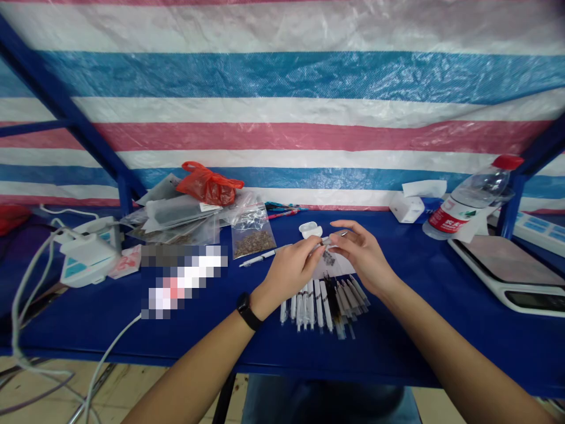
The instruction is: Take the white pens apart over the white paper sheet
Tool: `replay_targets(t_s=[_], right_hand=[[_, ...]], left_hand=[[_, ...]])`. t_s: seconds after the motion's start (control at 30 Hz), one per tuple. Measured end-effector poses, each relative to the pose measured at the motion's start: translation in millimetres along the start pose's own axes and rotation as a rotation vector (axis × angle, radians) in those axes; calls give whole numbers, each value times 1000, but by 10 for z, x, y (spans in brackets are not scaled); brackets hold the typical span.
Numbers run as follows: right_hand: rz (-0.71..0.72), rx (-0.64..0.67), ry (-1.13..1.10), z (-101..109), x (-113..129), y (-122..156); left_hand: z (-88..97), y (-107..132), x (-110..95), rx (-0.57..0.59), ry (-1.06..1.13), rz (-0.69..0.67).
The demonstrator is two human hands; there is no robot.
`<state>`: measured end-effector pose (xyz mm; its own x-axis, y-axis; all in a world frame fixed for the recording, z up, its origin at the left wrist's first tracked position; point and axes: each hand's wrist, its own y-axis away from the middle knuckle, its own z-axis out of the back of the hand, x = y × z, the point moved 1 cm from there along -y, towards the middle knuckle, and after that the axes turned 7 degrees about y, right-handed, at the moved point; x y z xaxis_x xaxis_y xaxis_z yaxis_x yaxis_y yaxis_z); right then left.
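Observation:
My left hand (293, 268) and my right hand (359, 250) meet above the blue table (424, 330). Together they pinch a small clear tube (327, 240) with a thin metal tip between thumbs and fingers. A black band sits on my left wrist. Directly below the hands lies a fanned row of several clear syringe-like tubes (324, 303) on a white sheet. Some of those tubes hold dark material.
A clear bag of brown bits (253, 238), a white pen (258, 258), a red plastic bag (207, 185) and packets lie left of the hands. A white earbud case (309, 229) sits behind them. A water bottle (470, 203) and a scale (507, 268) stand right. Cables and a charger (86, 256) lie far left.

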<state>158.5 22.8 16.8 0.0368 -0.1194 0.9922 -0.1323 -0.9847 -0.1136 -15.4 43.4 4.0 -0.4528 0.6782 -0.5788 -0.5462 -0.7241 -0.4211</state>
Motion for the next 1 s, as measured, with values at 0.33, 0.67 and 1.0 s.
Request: replay_targets(t_s=[0.33, 0.67, 1.0], right_hand=[[16, 17, 64, 10, -35, -7], [-9, 6, 35, -2, -23, -6], [11, 23, 25, 17, -38, -19]], left_hand=[[-8, -1, 17, 14, -1, 5], [-1, -1, 23, 19, -3, 5], [-9, -3, 34, 12, -1, 1]])
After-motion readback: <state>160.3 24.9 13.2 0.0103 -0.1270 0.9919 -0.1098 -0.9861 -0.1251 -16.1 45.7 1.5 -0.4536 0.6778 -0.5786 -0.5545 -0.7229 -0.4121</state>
